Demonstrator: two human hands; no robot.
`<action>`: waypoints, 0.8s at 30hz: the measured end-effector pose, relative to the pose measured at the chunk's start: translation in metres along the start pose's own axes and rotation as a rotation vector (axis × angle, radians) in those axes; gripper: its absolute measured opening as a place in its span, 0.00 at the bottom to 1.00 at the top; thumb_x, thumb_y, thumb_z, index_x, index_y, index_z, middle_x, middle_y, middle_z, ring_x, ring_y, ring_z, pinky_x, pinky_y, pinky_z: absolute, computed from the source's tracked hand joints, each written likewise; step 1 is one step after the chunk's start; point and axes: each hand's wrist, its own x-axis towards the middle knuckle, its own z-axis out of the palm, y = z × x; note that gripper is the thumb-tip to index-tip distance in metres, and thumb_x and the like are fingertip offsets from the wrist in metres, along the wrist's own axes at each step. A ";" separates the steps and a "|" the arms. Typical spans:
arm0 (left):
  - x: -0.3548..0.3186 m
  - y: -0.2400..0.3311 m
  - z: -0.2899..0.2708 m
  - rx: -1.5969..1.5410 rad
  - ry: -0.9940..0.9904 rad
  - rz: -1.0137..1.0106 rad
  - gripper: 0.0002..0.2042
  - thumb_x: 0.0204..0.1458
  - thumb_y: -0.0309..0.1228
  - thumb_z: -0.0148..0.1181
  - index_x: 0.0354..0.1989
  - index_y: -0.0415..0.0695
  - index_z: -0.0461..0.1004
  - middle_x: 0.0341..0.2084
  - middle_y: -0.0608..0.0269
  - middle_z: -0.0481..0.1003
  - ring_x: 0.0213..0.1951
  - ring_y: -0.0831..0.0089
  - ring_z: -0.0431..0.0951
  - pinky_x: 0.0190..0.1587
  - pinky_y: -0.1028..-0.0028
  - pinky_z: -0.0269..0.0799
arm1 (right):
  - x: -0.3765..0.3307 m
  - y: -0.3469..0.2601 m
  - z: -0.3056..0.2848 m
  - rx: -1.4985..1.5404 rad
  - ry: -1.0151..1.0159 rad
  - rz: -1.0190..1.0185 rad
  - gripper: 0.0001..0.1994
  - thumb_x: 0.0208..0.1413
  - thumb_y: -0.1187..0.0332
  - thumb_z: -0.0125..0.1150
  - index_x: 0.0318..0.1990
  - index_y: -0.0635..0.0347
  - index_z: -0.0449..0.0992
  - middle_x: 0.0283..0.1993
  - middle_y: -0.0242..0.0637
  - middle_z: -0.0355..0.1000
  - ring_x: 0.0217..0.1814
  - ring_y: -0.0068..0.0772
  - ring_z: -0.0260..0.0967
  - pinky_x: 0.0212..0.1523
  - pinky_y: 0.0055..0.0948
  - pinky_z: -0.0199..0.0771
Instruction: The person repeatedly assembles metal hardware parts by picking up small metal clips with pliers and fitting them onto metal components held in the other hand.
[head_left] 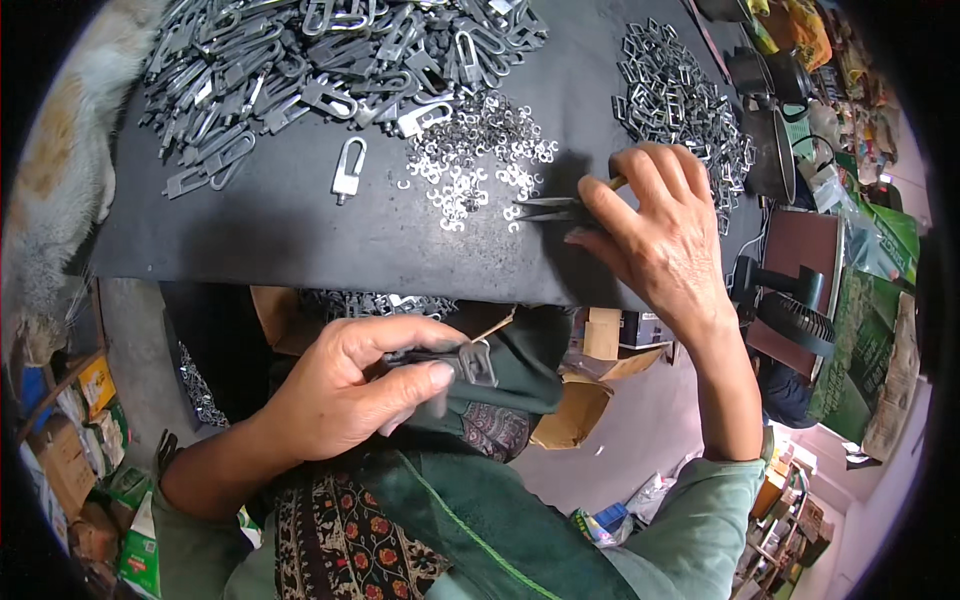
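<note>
My left hand is closed around a grey metal hook piece, with a small square metal buckle sticking out past the thumb, over my lap. My right hand grips dark needle-nose pliers above the table. The pliers' slim tips reach the edge of a scatter of small C-shaped metal clips; whether a clip is between them is too small to tell. A single metal hook piece lies apart, left of the clips. Behind it is a big heap of similar hook pieces.
A pile of square buckles lies on the dark table at the far right. A furry white and orange animal is along the left edge. A small black fan stands right of my right forearm; an open cardboard box is below the table.
</note>
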 end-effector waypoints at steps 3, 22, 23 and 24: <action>0.003 -0.008 -0.002 0.062 0.014 0.098 0.10 0.58 0.28 0.60 0.45 0.37 0.77 0.24 0.70 0.74 0.22 0.89 0.66 0.25 0.84 0.61 | 0.007 0.001 0.002 0.019 -0.004 -0.055 0.17 0.42 0.59 0.69 0.37 0.50 0.70 0.39 0.34 0.63 0.48 0.39 0.65 0.54 0.42 0.64; 0.002 0.004 -0.002 0.138 0.186 0.215 0.10 0.55 0.27 0.64 0.42 0.33 0.77 0.32 0.63 0.79 0.36 0.83 0.74 0.42 0.78 0.69 | 0.014 -0.012 -0.025 0.161 -0.038 -0.163 0.18 0.41 0.56 0.70 0.33 0.58 0.72 0.28 0.33 0.62 0.32 0.37 0.66 0.33 0.34 0.65; 0.002 0.005 -0.002 0.017 0.177 0.147 0.10 0.56 0.27 0.63 0.43 0.33 0.78 0.32 0.64 0.79 0.36 0.84 0.73 0.42 0.79 0.69 | 0.012 -0.018 -0.027 0.241 -0.035 -0.163 0.18 0.42 0.55 0.68 0.33 0.58 0.72 0.29 0.34 0.64 0.32 0.37 0.66 0.32 0.34 0.66; 0.003 0.003 -0.003 -0.009 0.168 0.156 0.11 0.56 0.28 0.63 0.43 0.34 0.78 0.33 0.67 0.79 0.37 0.86 0.72 0.42 0.80 0.69 | 0.009 -0.022 -0.029 0.282 -0.032 -0.170 0.18 0.42 0.55 0.68 0.33 0.58 0.73 0.29 0.34 0.65 0.32 0.38 0.67 0.32 0.35 0.67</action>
